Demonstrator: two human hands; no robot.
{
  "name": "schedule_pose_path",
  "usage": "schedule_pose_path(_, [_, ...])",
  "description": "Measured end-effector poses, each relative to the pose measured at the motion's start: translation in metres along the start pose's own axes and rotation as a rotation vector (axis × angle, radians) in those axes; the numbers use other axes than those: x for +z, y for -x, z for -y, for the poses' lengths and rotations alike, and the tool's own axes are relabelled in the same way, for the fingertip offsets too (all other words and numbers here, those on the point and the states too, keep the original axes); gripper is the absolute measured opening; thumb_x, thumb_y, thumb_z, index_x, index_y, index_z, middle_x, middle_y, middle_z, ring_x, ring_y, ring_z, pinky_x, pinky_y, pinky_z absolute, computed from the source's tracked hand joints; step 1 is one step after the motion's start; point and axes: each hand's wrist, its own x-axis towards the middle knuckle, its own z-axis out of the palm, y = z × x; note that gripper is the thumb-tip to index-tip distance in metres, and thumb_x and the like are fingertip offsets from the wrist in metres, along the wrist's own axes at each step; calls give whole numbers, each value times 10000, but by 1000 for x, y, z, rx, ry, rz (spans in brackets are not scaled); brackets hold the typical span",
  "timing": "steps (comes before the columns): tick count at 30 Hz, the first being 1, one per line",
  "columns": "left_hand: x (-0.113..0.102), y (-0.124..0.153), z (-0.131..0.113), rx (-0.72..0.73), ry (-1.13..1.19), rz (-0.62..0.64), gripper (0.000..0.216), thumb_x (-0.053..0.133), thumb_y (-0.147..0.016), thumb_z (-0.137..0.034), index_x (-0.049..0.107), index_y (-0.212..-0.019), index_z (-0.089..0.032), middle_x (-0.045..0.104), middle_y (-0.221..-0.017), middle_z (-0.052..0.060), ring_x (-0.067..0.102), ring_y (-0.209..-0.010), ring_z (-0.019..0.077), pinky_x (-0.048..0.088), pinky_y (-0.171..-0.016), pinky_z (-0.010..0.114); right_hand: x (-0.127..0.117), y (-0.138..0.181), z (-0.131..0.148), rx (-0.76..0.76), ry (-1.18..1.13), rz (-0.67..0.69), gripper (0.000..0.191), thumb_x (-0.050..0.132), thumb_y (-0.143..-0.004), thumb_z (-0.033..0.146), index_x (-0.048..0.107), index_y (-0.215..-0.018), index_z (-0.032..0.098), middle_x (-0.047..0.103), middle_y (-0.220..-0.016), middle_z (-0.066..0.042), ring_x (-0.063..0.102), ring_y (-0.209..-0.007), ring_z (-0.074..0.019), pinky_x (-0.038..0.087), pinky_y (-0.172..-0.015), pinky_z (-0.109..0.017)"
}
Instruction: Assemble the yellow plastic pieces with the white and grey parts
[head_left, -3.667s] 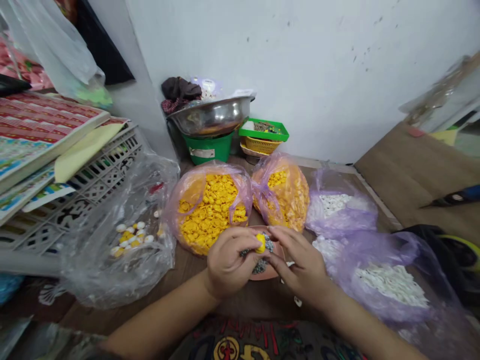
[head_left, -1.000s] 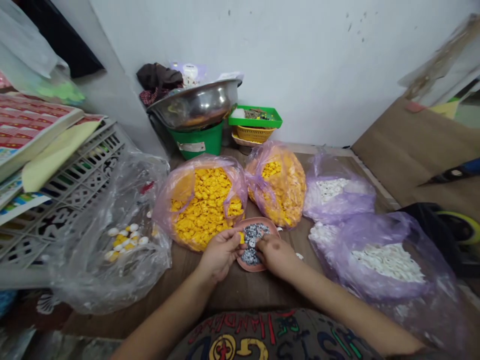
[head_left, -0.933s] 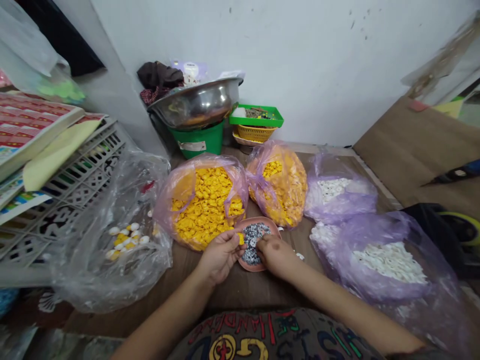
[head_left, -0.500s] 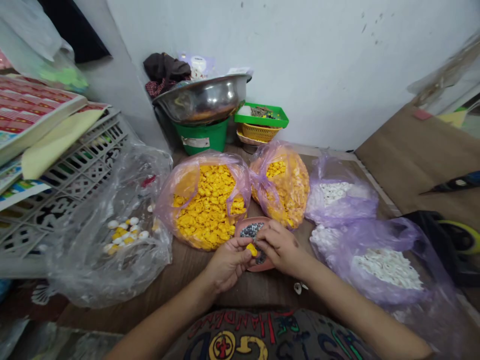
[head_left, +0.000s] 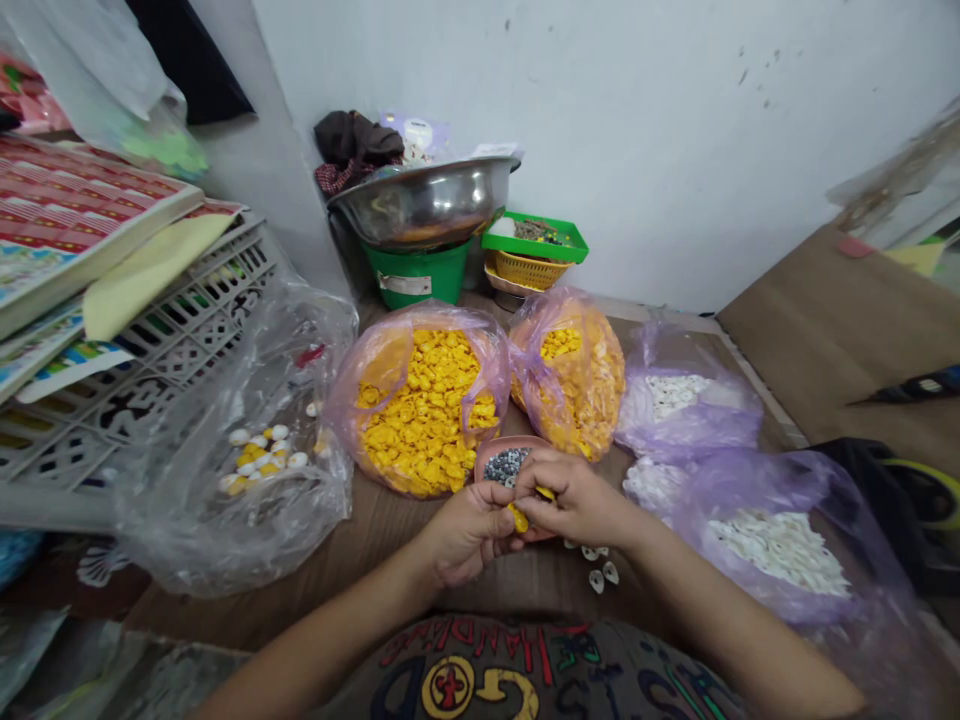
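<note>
My left hand (head_left: 465,530) is closed, pinching a small yellow plastic piece (head_left: 517,517) between thumb and forefinger. Close against it, my right hand (head_left: 574,497) is also closed, and another yellow piece (head_left: 546,493) shows between its fingers. Both hands hover over the near part of a pink dish (head_left: 481,455) that holds many small grey-black bits (head_left: 504,464). Just beyond lies an open bag of yellow pieces (head_left: 420,410). A few small white pieces (head_left: 596,580) rest on the brown table by my right wrist.
A second bag of yellow pieces (head_left: 581,375) stands behind the dish. To the right are purple bags of white pieces (head_left: 780,545). At left, a clear bag (head_left: 262,530) holds white-and-yellow pieces beside a grey crate (head_left: 187,330). A metal basin (head_left: 427,205) sits at the back.
A yellow piece now shows in my right hand's fingers, where none was visible before. The view has shifted slightly left, and more white pieces show beside my right wrist.
</note>
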Motion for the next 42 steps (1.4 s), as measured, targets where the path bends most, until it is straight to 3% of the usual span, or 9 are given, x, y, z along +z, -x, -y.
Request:
schedule_pose_path(4, [1, 0, 0, -21, 18, -15, 303, 810, -443, -256, 663, -676, -131, 660, -571, 4, 596, -512, 77, 436, -487, 143, 1, 3, 0, 29, -4, 43, 157, 433, -838, 189, 511, -702, 182, 502, -710, -3, 490, -713, -124, 422, -657, -250])
schedule_pose_path(10, [3, 0, 0, -57, 39, -45, 263, 800, -479, -249, 630, -622, -109, 631, -505, 10, 577, -466, 77, 431, -461, 143, 9, 12, 1, 16, 103, -71, 113, 444, -802, 126, 492, -717, 182, 490, -702, -16, 475, -685, -137, 412, -609, -257])
schedule_pose_path(18, [10, 11, 15, -234, 25, -75, 204, 758, -560, -184, 625, -689, -99, 623, -526, 10, 583, -433, 88, 442, -422, 145, 20, 47, 17, 8, 106, -164, 119, 420, -827, 125, 513, -783, 186, 498, -734, -35, 486, -673, -143, 432, -580, -255])
schedule_pose_path(25, [25, 31, 48, -142, 115, 1, 230, 741, -585, -155, 607, -768, -115, 644, -604, 16, 612, -501, 97, 495, -469, 152, 43, 80, 39, 22, 60, -317, 138, 398, -840, 123, 471, -747, 194, 475, -722, -20, 472, -686, -137, 414, -605, -245])
schedule_pose_path(30, [15, 52, 62, -123, 68, 56, 268, 753, -569, -166, 617, -787, -89, 645, -618, 29, 612, -521, 90, 498, -486, 138, 66, 94, 54, 28, 99, -383, 138, 399, -834, 122, 443, -725, 194, 448, -686, -3, 446, -641, -123, 387, -570, -230])
schedule_pose_path(34, [4, 69, 64, -88, 46, 28, 351, 792, -497, -195, 640, -792, -79, 644, -615, 25, 604, -516, 82, 488, -477, 125, 75, 91, 64, -5, 172, -343, 129, 399, -826, 117, 465, -740, 188, 455, -706, -14, 452, -654, -127, 390, -574, -232])
schedule_pose_path(42, [-10, 89, 61, 80, 32, -64, 300, 816, -429, -225, 654, -623, -63, 617, -535, 19, 552, -471, 59, 443, -449, 122, 90, 68, 78, -55, 330, -238, 162, 404, -812, 99, 524, -725, 163, 494, -702, -38, 463, -642, -131, 402, -576, -236])
